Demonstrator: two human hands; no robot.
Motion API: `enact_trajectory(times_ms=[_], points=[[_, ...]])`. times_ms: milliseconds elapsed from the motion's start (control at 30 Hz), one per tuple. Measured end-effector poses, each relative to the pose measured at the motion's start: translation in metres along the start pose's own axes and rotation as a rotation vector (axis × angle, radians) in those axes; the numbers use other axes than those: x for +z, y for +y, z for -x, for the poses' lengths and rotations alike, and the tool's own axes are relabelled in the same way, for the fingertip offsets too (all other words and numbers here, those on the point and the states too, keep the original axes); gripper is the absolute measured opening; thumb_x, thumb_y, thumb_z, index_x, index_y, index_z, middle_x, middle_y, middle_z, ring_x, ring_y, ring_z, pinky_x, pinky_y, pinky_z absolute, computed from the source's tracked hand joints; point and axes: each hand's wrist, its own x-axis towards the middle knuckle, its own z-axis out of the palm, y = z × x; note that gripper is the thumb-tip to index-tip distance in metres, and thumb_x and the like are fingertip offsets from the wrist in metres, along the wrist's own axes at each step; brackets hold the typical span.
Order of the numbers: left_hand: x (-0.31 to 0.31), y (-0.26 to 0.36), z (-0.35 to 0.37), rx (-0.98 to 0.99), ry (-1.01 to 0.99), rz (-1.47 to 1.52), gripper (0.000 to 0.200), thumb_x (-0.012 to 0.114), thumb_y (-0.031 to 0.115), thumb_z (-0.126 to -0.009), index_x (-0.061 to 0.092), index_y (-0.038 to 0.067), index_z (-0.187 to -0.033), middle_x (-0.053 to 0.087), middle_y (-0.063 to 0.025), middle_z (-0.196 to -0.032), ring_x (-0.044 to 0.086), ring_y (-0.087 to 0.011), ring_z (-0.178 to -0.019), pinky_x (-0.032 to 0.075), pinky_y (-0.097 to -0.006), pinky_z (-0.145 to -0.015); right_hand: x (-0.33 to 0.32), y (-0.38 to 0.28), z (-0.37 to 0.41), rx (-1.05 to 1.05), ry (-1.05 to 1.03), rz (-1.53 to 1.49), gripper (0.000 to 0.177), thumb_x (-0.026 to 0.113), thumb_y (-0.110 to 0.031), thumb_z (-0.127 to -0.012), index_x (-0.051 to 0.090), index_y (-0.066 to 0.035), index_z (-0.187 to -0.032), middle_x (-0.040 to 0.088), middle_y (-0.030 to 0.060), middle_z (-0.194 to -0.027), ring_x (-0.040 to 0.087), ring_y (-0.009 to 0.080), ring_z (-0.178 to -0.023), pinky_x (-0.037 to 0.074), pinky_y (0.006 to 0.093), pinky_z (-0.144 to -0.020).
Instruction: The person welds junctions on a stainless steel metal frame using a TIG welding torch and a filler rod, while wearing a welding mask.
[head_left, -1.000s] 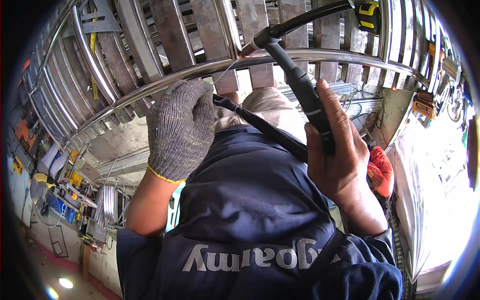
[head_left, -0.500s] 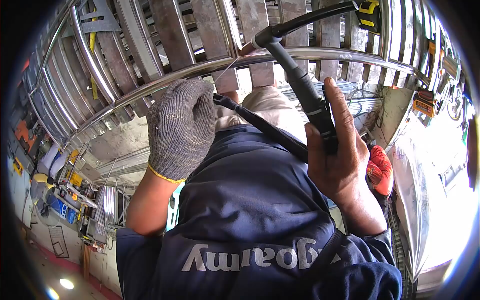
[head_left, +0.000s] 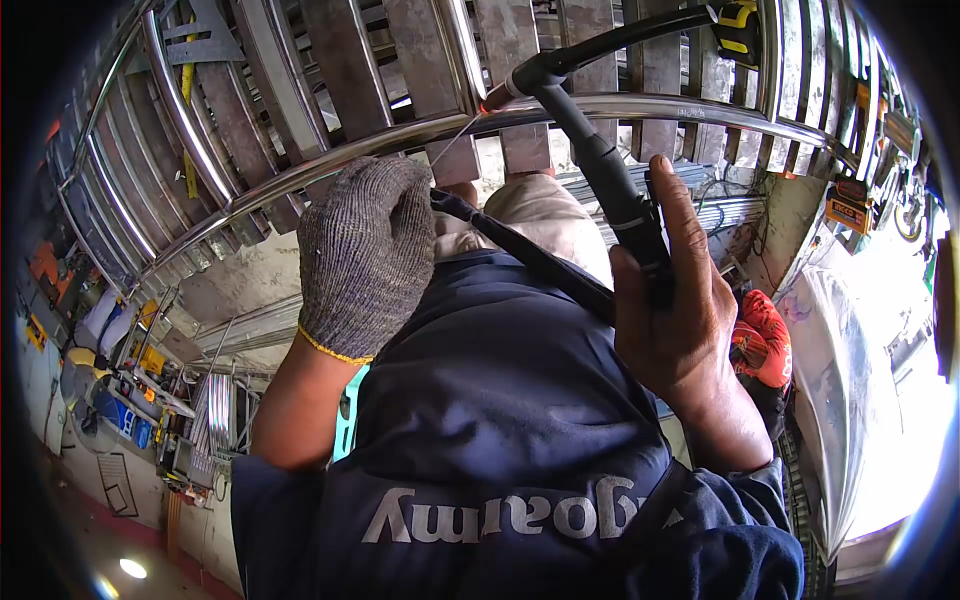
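Observation:
My left hand point(head_left: 368, 258), in a grey knitted glove with a yellow cuff edge, is closed on a thin filler rod point(head_left: 455, 140). The rod's far end meets the joint of a shiny metal tube frame point(head_left: 330, 158). My bare right hand point(head_left: 680, 300) grips the black handle of a welding torch point(head_left: 612, 180). The torch's reddish nozzle points at that joint, where a small orange glow shows. From the torch head a black piece curves up to the right. A dark cable sleeve point(head_left: 530, 250) runs between my hands, close to the gloved fingers.
Flat metal bars point(head_left: 415, 60) lie beneath the tube frame. A yellow and black tape measure point(head_left: 738, 35) and a metal square point(head_left: 205, 45) rest on top. Someone in a red garment point(head_left: 762, 340) is at the right. Tools and metal stock point(head_left: 215, 415) stand at the left.
An orange glow has appeared at the nozzle and joint. My left hand has shifted very slightly right. The red garment at the right has moved a little.

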Motion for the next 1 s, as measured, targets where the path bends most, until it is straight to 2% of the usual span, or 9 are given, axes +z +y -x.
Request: enact_trajectory(times_ms=[100,200,267,367,467,567,833,933,1000], points=[[0.001,-0.001,0.001,-0.004,-0.001,0.005,0.014,0.073,0.005,-0.093,0.076,0.0,-0.105,0.076,-0.0219,-0.104,0.075,-0.0408,-0.097,0.061,-0.0475,-0.087,-0.001,-0.001,0.0,0.017,-0.017,0.012,0.076,0.069,0.0,-0.098,0.039,-0.006,-0.168,0.068,0.03,-0.136,0.077,0.0436,-0.102,0.064,0.0496,-0.081],[-0.002,-0.002,0.001,0.021,-0.04,-0.048,0.016,0.072,0.005,-0.099,0.076,-0.001,-0.113,0.076,-0.0185,-0.1,0.075,-0.0292,-0.085,0.059,-0.0387,-0.076,-0.003,-0.002,0.0,0.02,-0.049,0.056,0.078,0.07,0.0,-0.097,0.039,-0.007,-0.168,0.071,0.0282,-0.127,0.077,0.0412,-0.094,0.064,0.0495,-0.077],[-0.004,-0.006,0.0,0.175,-0.028,-0.138,0.015,0.072,0.005,-0.098,0.075,-0.001,-0.112,0.075,-0.0175,-0.098,0.074,-0.0283,-0.082,0.058,-0.0387,-0.074,-0.004,-0.004,0.0,0.023,-0.069,0.089,0.08,0.072,-0.001,-0.096,0.039,-0.008,-0.168,0.071,0.0268,-0.122,0.077,0.0397,-0.09,0.064,0.0492,-0.075],[-0.004,-0.003,0.0,0.183,-0.014,-0.129,0.014,0.073,0.004,-0.098,0.074,0.0,-0.111,0.073,-0.0161,-0.097,0.071,-0.0276,-0.079,0.057,-0.039,-0.073,-0.004,-0.004,0.001,0.027,-0.065,0.084,0.081,0.072,-0.001,-0.097,0.037,-0.009,-0.169,0.071,0.0263,-0.122,0.077,0.0413,-0.094,0.064,0.0487,-0.075],[-0.001,-0.002,0.003,-0.026,-0.057,-0.035,0.021,0.073,0.007,-0.1,0.077,-0.002,-0.118,0.078,-0.0194,-0.112,0.078,-0.0311,-0.098,0.061,-0.0391,-0.087,-0.002,-0.002,0.002,0.034,-0.022,0.009,0.079,0.07,0.0,-0.098,0.035,-0.005,-0.168,0.065,0.029,-0.139,0.075,0.045,-0.109,0.064,0.049,-0.084],[0.001,-0.002,0.002,-0.002,0.009,0.018,0.015,0.072,0.006,-0.094,0.076,0.001,-0.108,0.076,-0.021,-0.105,0.075,-0.0405,-0.098,0.061,-0.0464,-0.087,0.0,0.003,0.006,0.044,0.002,-0.001,0.07,0.069,-0.01,-0.103,0.039,-0.002,-0.166,0.059,0.0263,-0.157,0.073,0.0432,-0.125,0.063,0.0442,-0.096],[-0.003,0.002,0.001,-0.026,-0.046,-0.019,0.02,0.074,0.009,-0.1,0.077,-0.003,-0.116,0.078,-0.0203,-0.111,0.078,-0.0324,-0.099,0.061,-0.0399,-0.088,0.0,-0.002,0.001,-0.01,-0.022,0.062,0.075,0.069,-0.002,-0.099,0.039,-0.006,-0.168,0.069,0.0276,-0.129,0.076,0.0414,-0.094,0.064,0.0481,-0.075],[-0.001,-0.002,0.001,0.018,-0.024,-0.029,0.019,0.073,0.009,-0.1,0.076,-0.003,-0.114,0.077,-0.0198,-0.106,0.077,-0.0322,-0.092,0.061,-0.0401,-0.083,-0.002,-0.006,0.004,0.063,-0.067,0.089,0.067,0.071,-0.003,-0.099,0.048,-0.005,-0.162,0.068,0.0256,-0.138,0.075,0.0406,-0.11,0.063,0.0464,-0.088],[-0.004,-0.004,0.0,0.208,-0.017,-0.156,0.017,0.072,0.007,-0.098,0.075,-0.002,-0.112,0.075,-0.0191,-0.1,0.074,-0.0313,-0.084,0.059,-0.0404,-0.077,-0.003,-0.011,0.004,0.085,-0.093,0.129,0.066,0.071,-0.003,-0.099,0.05,-0.004,-0.161,0.068,0.0261,-0.141,0.076,0.041,-0.115,0.063,0.0456,-0.091]])
